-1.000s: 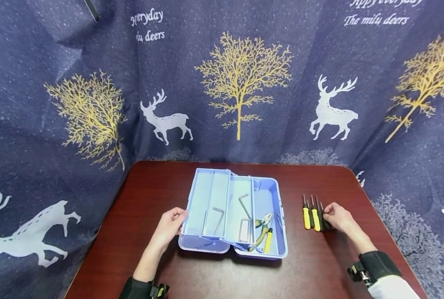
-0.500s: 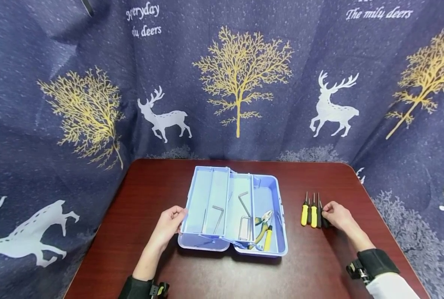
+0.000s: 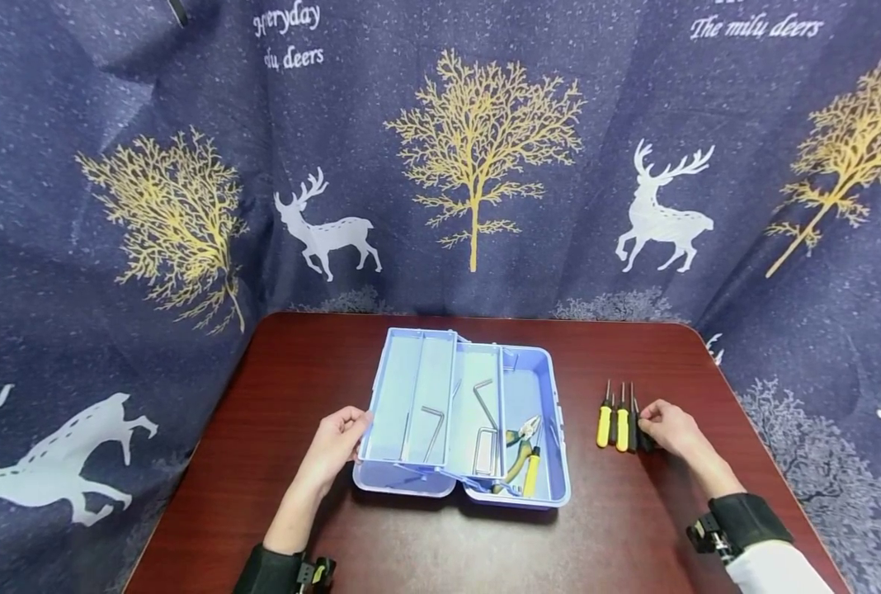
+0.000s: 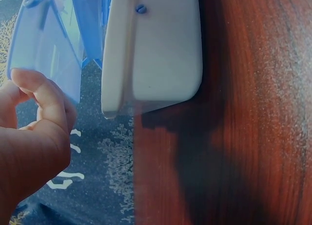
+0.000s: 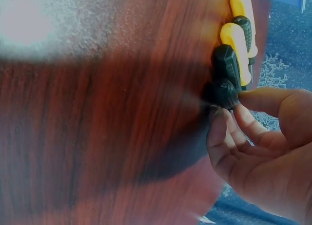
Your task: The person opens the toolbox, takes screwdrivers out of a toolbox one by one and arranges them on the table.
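Note:
My left hand (image 3: 336, 445) pinches the left edge of the raised tray (image 3: 396, 379) on a blue cantilever toolbox (image 3: 552, 388); in the left wrist view, thumb and forefinger meet on the tray's edge (image 4: 48, 45). Several L-shaped hex keys (image 3: 485, 404) lie in the trays. Pliers (image 3: 518, 462) and a yellow-handled screwdriver (image 3: 532, 474) are in the deep bottom section. At the right end of a screwdriver row, my right hand (image 3: 669, 427) pinches a black-handled screwdriver (image 5: 225, 93) by its handle. Its shaft is mostly hidden.
Beside the held one, two yellow-handled screwdrivers (image 3: 623, 431) and black-handled ones lie side by side on the dark red table (image 3: 440, 553), shafts pointing away. A blue curtain (image 3: 426, 305) with deer and trees hangs close behind the table's far edge.
The screwdrivers beside my right hand have shifted and turned slightly, now lying more nearly parallel. My left hand keeps its place on the tray edge. The head view has tilted a little.

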Motion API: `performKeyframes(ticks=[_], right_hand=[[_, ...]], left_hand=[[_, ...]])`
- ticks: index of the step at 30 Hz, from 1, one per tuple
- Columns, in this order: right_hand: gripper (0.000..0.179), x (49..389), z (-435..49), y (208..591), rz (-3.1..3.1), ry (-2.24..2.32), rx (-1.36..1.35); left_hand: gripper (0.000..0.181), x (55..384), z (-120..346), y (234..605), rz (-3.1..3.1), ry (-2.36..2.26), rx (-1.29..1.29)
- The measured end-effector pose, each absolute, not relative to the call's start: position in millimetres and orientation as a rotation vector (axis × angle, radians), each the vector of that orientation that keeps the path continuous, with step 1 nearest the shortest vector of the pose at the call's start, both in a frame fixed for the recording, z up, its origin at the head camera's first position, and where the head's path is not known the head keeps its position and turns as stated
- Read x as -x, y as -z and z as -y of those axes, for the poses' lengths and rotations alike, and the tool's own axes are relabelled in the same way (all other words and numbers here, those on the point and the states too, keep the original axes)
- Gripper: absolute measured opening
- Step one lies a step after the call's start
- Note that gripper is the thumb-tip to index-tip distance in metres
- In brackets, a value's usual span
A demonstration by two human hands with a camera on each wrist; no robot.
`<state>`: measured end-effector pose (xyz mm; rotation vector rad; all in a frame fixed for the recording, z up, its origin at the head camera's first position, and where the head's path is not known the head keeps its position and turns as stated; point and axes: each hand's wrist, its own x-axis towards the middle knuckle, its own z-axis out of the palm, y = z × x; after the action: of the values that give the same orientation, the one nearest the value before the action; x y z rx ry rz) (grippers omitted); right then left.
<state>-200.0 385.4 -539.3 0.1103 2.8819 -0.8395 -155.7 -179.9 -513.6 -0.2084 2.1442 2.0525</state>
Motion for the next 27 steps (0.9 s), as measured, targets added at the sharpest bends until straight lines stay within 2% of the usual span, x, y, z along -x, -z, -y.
performKeyframes(ticks=[6, 11, 19, 27], right_hand=[[0.015, 201.9, -379.8, 522.4, -2.975, 0.794, -0.075], [0.012, 203.1, -349.5, 498.1, -3.043, 0.847, 0.046], [0.013, 209.4, -283.1, 451.7, -2.932, 1.066, 0.293], [0.017, 217.2, -188.2, 442.0, -2.778, 1.050, 0.679]], left_hand=[[0.020, 157.4, 180.2, 512.6, -2.143, -2.052, 0.197], [0.020, 157.9, 180.9, 512.4, -2.146, -2.046, 0.198], [0.021, 156.9, 179.5, 515.0, -2.123, -2.066, 0.171], [0.021, 154.5, 181.5, 514.0, -2.149, -2.066, 0.178]])
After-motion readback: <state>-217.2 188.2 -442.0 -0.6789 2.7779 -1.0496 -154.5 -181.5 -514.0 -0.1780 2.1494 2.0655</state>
